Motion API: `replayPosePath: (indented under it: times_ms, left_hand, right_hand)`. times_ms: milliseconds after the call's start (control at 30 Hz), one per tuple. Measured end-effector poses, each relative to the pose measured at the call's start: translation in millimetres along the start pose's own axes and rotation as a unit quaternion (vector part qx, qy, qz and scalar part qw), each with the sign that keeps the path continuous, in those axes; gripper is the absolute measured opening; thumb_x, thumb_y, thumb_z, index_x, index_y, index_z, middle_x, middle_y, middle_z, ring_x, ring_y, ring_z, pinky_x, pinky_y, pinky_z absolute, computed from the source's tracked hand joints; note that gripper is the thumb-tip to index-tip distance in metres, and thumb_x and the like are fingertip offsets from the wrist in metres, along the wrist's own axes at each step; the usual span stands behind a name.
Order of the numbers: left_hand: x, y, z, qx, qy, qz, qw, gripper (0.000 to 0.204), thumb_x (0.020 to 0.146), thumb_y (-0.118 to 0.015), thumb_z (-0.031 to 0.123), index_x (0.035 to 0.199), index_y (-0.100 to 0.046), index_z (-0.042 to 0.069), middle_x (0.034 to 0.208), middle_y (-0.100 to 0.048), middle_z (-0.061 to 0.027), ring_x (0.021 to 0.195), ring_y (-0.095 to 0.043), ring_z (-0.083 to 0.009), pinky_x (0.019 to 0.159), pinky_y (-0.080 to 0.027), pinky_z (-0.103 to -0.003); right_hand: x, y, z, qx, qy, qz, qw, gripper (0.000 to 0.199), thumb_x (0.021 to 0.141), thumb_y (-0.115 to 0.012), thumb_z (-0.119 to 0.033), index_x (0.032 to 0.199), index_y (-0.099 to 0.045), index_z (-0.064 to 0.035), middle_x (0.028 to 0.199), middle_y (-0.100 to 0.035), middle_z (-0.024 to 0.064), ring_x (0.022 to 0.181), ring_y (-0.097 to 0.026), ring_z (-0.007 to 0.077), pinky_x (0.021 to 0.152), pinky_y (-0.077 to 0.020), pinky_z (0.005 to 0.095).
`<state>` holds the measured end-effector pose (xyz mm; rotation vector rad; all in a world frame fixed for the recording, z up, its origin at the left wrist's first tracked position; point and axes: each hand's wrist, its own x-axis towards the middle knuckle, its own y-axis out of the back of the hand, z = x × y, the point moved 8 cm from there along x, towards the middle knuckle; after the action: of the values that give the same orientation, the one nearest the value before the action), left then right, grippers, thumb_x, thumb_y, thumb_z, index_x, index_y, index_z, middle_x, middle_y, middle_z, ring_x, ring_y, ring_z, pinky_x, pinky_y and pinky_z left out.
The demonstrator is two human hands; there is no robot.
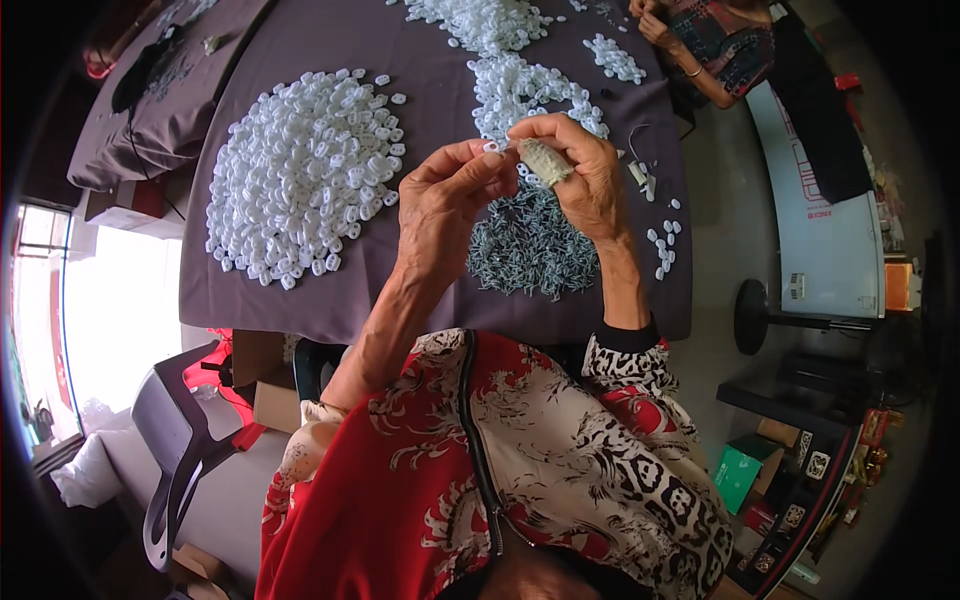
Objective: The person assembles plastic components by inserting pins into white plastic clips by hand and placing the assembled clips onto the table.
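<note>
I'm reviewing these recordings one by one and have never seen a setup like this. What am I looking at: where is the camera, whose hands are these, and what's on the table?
There is no robot here. One wide fisheye camera on a person's head looks down, so edges bend and the wearer's patterned jacket shows below. The bare left hand and right hand are the wearer's own. The left pinches a small white piece; whatever the right fingertips grip is too small to tell. The right hand also wears a pale wrap. On the dark-covered table lie a big white heap of similar pieces at left, more beyond the hands, and a grey heap of screw-like parts nearer the wearer.
</note>
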<state>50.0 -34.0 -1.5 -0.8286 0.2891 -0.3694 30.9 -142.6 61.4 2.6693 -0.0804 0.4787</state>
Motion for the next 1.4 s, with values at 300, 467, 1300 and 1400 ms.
replayPosePath:
  times_ms: [300, 467, 1300, 1400]
  left_hand:
    - [4, 3, -5, 0.004, 0.005, -0.009, 1.0, 0.012, 0.079, -0.06, 0.006, 0.086, -0.057, -0.003, 0.077, -0.059, -0.0085, 0.07, -0.058, -0.0153, 0.069, -0.048, -0.027]
    - [4, 1, -3, 0.024, 0.006, -0.014, 1.0, 0.013, 0.079, -0.06, 0.006, 0.087, -0.057, -0.003, 0.077, -0.06, -0.0086, 0.069, -0.058, -0.0153, 0.069, -0.048, -0.027]
    - [19, -17, 3, 0.073, -0.051, -0.027, 0.996, 0.011, 0.079, -0.06, 0.007, 0.084, -0.057, -0.002, 0.073, -0.06, -0.0074, 0.065, -0.057, -0.012, 0.065, -0.047, -0.024]
    - [25, -16, 9, 0.056, -0.058, -0.031, 0.996, 0.01, 0.079, -0.059, 0.006, 0.085, -0.056, -0.002, 0.075, -0.06, -0.0085, 0.067, -0.058, -0.013, 0.065, -0.048, -0.024]
  right_hand:
    - [1, 1, 2, -0.034, 0.017, -0.012, 0.999, 0.012, 0.08, -0.055, -0.008, 0.089, -0.057, -0.0013, 0.075, -0.06, 0.0019, 0.07, -0.055, 0.0062, 0.061, -0.0424, 0.0195]
    - [4, 1, -3, -0.068, 0.033, -0.019, 0.997, 0.011, 0.079, -0.055, -0.008, 0.087, -0.057, -0.0018, 0.073, -0.061, 0.003, 0.067, -0.056, 0.007, 0.058, -0.043, 0.0207]
    - [20, 15, -10, -0.106, 0.085, -0.03, 0.99, 0.013, 0.079, -0.051, -0.012, 0.085, -0.056, -0.0015, 0.071, -0.059, 0.0028, 0.066, -0.055, 0.0089, 0.061, -0.044, 0.0234]
    - [25, 24, 6, -0.011, 0.055, -0.008, 0.998, 0.013, 0.08, -0.049, -0.009, 0.087, -0.058, -0.0021, 0.072, -0.059, 0.0019, 0.066, -0.055, 0.0085, 0.061, -0.0443, 0.0227]
